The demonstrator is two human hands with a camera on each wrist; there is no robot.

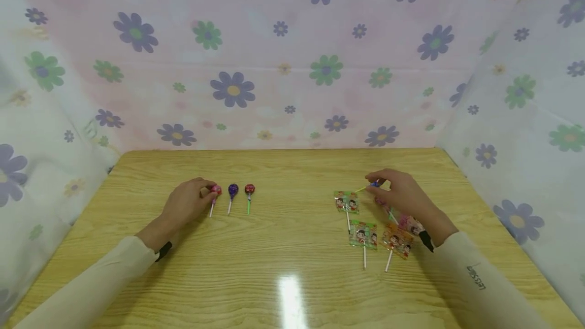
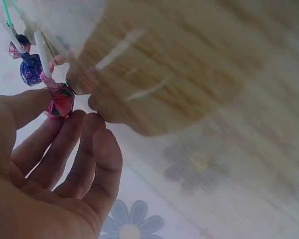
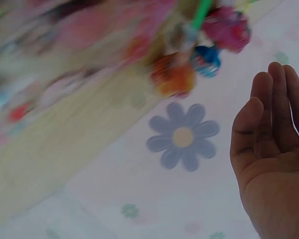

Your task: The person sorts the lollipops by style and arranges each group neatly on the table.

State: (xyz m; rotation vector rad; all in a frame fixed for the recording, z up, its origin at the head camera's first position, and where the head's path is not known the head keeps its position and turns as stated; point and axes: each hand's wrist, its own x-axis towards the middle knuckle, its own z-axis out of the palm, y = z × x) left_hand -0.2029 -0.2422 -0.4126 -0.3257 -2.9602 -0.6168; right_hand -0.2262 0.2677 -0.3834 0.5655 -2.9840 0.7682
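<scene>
On the left of the table my left hand (image 1: 188,199) pinches the wrapped head of a pink lollipop (image 1: 216,190) between thumb and fingertips; its white stick points toward me. In the left wrist view the thumb and fingers close around that pink head (image 2: 61,103). Beside it lie a purple lollipop (image 1: 233,190) and a red lollipop (image 1: 249,189) with a green stick. My right hand (image 1: 397,189) reaches over a blue lollipop (image 1: 376,183) with a yellow stick. In the right wrist view the relaxed fingers (image 3: 261,117) stand apart from the blue head (image 3: 205,60).
Below the right hand lie several lollipops in flat printed packets, green ones (image 1: 346,202) and an orange one (image 1: 397,240). A pink packet (image 1: 411,225) lies partly under the wrist. Flowered cloth (image 1: 283,50) walls the wooden table (image 1: 274,248) at the back and sides.
</scene>
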